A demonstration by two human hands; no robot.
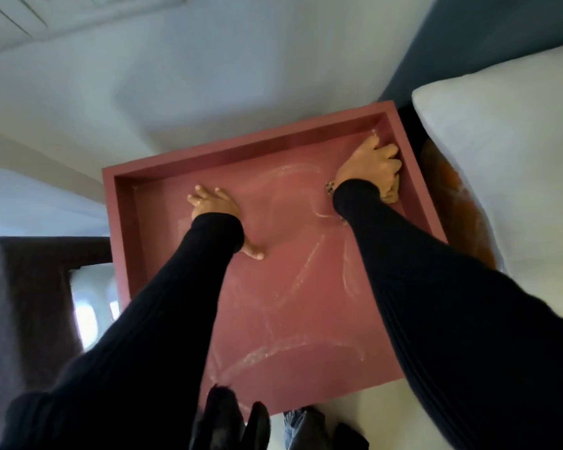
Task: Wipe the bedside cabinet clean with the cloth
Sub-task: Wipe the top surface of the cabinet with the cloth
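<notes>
The bedside cabinet (290,271) has a dull red top with a raised rim on three sides, and pale wipe streaks cross its surface. My left hand (215,206) lies flat on the top left of centre, fingers spread and thumb out to the side. My right hand (371,170) is in the far right corner against the rim, its fingers curled over a tan cloth (391,198). Only a small edge of the cloth shows beneath the hand. Black sleeves cover both arms.
A white pillow (507,164) on the bed lies close to the cabinet's right side, with an orange-brown surface (459,203) in the gap. A blue headboard wall (468,37) rises behind. A dark curtain (39,287) hangs at the left.
</notes>
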